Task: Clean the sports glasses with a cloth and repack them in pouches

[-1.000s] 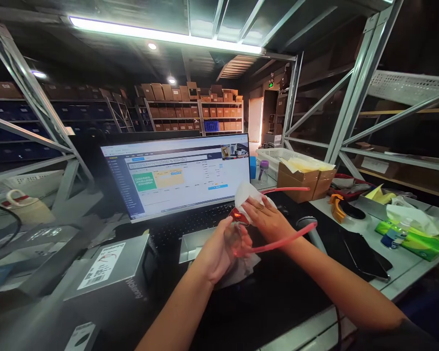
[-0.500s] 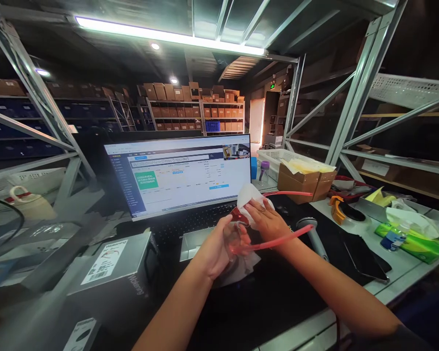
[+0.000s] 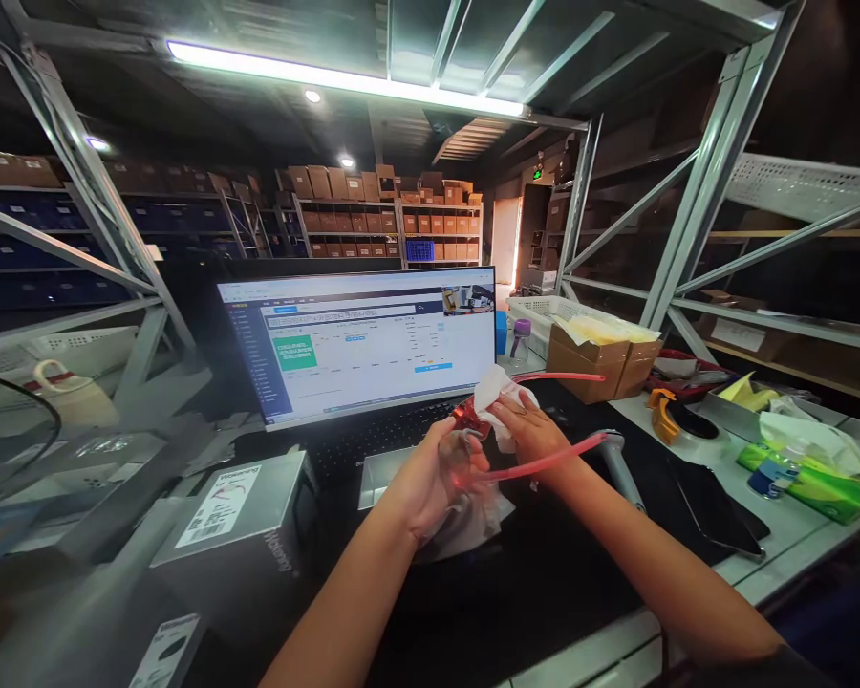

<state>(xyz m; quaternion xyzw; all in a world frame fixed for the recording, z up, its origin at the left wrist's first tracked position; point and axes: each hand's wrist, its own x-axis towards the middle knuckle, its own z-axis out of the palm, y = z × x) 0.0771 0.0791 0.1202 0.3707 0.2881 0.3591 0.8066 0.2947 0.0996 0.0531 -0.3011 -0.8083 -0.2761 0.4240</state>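
My left hand (image 3: 422,487) is closed around the clear lens of a pair of glasses with red arms (image 3: 545,465), held over the laptop's palm rest. My right hand (image 3: 530,430) pinches a white wiping cloth (image 3: 493,390) against the other lens and the red bridge. One red arm sticks out to the right below my right wrist, the other runs behind the cloth toward the cardboard box. A crumpled clear wrapper (image 3: 473,511) lies under my left hand.
An open laptop (image 3: 362,349) stands behind my hands. A grey labelled box (image 3: 236,521) lies at left. At right are cardboard boxes (image 3: 598,358), a handheld scanner (image 3: 616,459), a black phone (image 3: 717,511), an orange tape dispenser (image 3: 663,416) and green tissue packs (image 3: 809,473). Metal racking surrounds the bench.
Both hands stay on the glasses. The right hand has bunched the cloth tighter against the lens, and the view has shifted slightly rightward and down.
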